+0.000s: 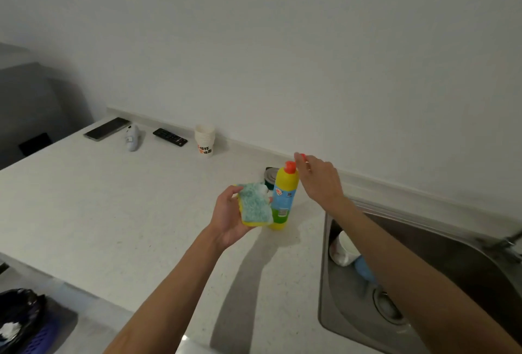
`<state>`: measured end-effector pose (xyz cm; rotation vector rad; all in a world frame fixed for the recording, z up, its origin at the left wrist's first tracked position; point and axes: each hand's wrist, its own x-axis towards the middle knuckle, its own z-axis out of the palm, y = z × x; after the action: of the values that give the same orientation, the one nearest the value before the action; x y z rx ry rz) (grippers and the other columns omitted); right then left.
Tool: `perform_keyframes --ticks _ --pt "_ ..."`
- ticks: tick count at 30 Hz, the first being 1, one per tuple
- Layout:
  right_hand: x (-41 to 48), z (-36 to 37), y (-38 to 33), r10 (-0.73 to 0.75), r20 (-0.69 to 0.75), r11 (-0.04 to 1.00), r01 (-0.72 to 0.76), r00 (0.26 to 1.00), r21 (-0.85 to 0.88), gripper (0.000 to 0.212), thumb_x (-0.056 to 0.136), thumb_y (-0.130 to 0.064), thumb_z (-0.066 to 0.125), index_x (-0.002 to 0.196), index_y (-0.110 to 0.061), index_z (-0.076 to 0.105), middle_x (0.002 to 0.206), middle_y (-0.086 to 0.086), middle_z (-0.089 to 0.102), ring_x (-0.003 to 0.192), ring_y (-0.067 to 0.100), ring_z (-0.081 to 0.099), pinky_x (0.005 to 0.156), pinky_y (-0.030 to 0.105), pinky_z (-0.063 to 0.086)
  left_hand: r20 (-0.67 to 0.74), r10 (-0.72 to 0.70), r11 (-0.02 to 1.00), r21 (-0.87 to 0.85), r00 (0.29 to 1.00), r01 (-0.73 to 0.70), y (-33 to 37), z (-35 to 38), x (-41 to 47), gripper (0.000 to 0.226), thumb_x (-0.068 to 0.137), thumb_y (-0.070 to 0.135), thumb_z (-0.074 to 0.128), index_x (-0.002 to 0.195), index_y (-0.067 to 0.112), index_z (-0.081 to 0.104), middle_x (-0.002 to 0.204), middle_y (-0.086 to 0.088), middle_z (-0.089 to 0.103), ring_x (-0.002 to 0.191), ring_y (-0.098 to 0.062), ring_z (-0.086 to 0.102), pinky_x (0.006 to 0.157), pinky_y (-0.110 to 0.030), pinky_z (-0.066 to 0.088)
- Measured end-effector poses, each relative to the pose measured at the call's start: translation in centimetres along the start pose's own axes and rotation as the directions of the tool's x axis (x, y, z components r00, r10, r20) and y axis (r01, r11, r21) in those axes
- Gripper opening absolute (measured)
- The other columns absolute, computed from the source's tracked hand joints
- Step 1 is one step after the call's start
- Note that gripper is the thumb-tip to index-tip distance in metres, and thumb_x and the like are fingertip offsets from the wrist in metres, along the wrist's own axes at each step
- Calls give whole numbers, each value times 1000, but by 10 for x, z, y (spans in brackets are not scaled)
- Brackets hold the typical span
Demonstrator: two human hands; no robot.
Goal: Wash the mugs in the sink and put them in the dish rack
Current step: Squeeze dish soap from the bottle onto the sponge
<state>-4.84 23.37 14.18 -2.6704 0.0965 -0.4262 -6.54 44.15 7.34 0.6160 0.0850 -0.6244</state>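
My left hand [228, 220] grips a yellow sponge [255, 208] with its green scrub side up, just left of the bottle. A yellow dish soap bottle [284, 198] with an orange-red nozzle stands on the white counter [113, 212]. Above and right of that nozzle, my right hand [319, 181] pinches a small red cap [302, 156] at its fingertips. In the steel sink [324, 283] at the right lie a white mug [346, 249] and a blue mug [364, 270], both partly hidden by my right forearm.
A stack of paper cups [204, 140], a black remote [170, 137], a white device [132, 138] and a phone [107, 128] lie along the back wall. A metal tin [269, 177] stands behind the bottle. The faucet [507, 242] is at the right edge. A purple basket [42, 336] sits below left.
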Motion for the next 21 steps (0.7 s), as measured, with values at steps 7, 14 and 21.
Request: perform_keyframes --ticks 7,14,21 --pt "-24 60 -3 189 185 881 -250 964 402 60 76 -48 76 121 -19 48 106 -3 57 98 20 56 76 29 43 -3 28 990 -140 1000 -29 -2 -15 -17 55 94 43 37 124 1 56 117 -20 59 100 -30 57 109 -52 28" --pt "-28 45 -2 -219 35 917 193 975 350 46 72 -31 80 106 -15 53 94 2 50 79 19 53 64 28 41 -59 45 995 -87 997 -50 -2 -17 -28 52 95 36 31 127 1 54 120 -19 56 98 -30 56 98 -51 40" --pt "-15 -21 -26 -485 430 603 647 762 -466 62 77 -45 65 132 -26 45 110 2 56 100 23 55 76 32 41 -58 -26 997 -76 998 22 -13 -13 -17 52 96 37 31 128 3 55 116 -17 59 98 -30 56 103 -50 35"
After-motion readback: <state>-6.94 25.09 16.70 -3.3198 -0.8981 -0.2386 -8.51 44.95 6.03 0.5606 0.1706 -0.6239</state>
